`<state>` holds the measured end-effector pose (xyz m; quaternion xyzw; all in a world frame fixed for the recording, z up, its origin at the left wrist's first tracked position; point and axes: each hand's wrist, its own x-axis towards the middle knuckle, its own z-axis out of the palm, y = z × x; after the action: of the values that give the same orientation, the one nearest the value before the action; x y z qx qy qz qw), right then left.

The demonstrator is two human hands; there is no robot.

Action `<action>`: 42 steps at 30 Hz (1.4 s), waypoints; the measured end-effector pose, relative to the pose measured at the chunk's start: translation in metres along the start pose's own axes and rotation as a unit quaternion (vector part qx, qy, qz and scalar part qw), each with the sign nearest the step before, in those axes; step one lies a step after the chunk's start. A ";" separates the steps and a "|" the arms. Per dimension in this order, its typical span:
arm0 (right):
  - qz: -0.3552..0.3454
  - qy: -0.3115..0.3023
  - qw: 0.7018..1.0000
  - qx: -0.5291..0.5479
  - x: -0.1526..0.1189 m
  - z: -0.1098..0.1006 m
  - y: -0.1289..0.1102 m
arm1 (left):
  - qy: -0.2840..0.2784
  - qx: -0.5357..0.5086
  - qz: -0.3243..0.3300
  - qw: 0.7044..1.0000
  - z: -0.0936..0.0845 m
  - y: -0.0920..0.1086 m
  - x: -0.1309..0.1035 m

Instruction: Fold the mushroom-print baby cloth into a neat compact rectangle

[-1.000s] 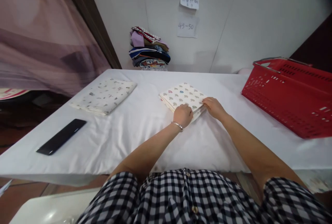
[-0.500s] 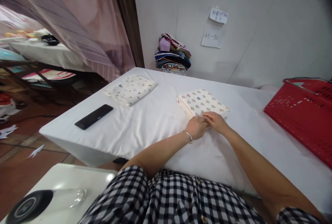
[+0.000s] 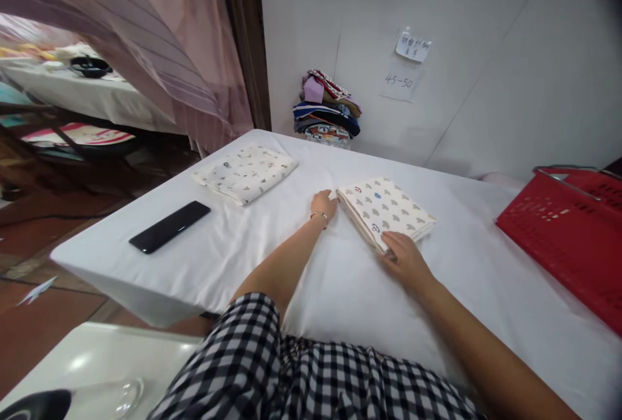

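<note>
A folded cream cloth (image 3: 389, 207) with a grey cloud-like print and a few small coloured motifs lies on the white-covered table (image 3: 466, 264). My right hand (image 3: 407, 263) grips its near corner, some fingers on top and the rest at the edge. At the far left corner of the cloth is my left hand (image 3: 323, 205), a bracelet on its wrist. Its fingers stretch towards the folded edge; whether they touch it I cannot tell. A second folded cream cloth (image 3: 247, 174) with a small scattered print lies farther left, apart from both hands.
A black phone (image 3: 170, 227) lies near the table's left edge. The red plastic basket (image 3: 558, 232) stands on the right. Folded clothes (image 3: 326, 109) are stacked against the wall, beside paper notes (image 3: 412, 47). A white surface (image 3: 121, 355) is at lower left, below a hanging curtain (image 3: 194, 50).
My left hand has moved from the near edge of the cloth to its far left corner. My right hand stays at the near edge. The view has shifted slightly.
</note>
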<state>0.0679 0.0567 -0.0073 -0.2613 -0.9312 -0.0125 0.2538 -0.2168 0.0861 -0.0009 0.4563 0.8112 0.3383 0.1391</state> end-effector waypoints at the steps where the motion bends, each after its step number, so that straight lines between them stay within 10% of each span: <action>1: -0.003 0.001 1.000 -0.013 -0.001 0.002 -0.001 | -0.004 0.012 -0.001 1.000 0.002 0.002 0.006; 17: 0.027 0.021 0.999 0.008 -0.009 0.010 0.000 | -0.041 -0.002 0.029 0.999 0.016 -0.007 0.045; 42: 0.023 0.033 0.998 0.044 -0.007 0.014 0.000 | -0.070 -0.035 0.054 0.995 -0.013 0.000 0.039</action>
<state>0.0671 0.0556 -0.0226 -0.2707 -0.9157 0.0256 0.2959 -0.2451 0.1132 0.0119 0.5169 0.7613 0.3408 0.1927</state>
